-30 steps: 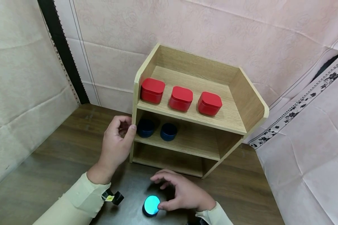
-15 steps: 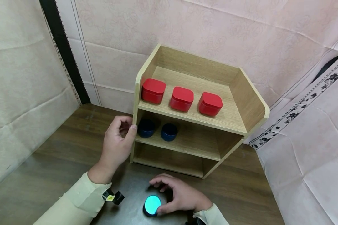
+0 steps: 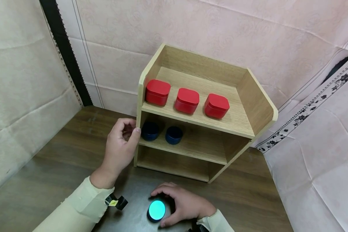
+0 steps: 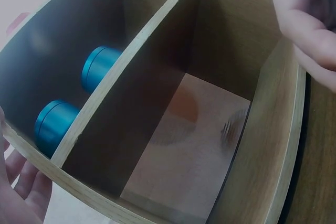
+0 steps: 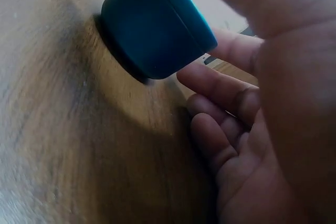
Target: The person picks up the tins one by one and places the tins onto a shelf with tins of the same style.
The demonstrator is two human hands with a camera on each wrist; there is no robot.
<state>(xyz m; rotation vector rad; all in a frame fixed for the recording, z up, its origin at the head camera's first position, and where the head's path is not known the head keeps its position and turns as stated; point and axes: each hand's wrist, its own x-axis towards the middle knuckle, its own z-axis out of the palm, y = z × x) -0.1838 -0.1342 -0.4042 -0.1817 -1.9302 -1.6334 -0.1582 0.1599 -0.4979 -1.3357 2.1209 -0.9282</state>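
My left hand [image 3: 120, 146] holds the left side panel of a small wooden shelf [image 3: 191, 126], its thumb on the front edge and its fingers against the outer face. On the table in front of the shelf stands a round blue tin [image 3: 157, 211] with a bright, shiny top. My right hand [image 3: 187, 204] curves around its right side, thumb in front and fingers behind. A gap shows between fingers and tin in the head view; contact is unclear in the right wrist view, where the tin [image 5: 152, 30] stands beside the spread fingers.
Three red boxes [image 3: 187, 100] stand in a row on the top shelf. Two more blue tins, a left one [image 3: 150, 131] and a right one [image 3: 174, 135], sit on the middle shelf. Pale cloth [image 3: 220, 32] hangs behind and at both sides of the wooden table [image 3: 246, 193].
My right hand has moved slightly down and left, so its thumb and fingers now curve around the blue tin on the table. The left hand has stayed on the shelf's side.
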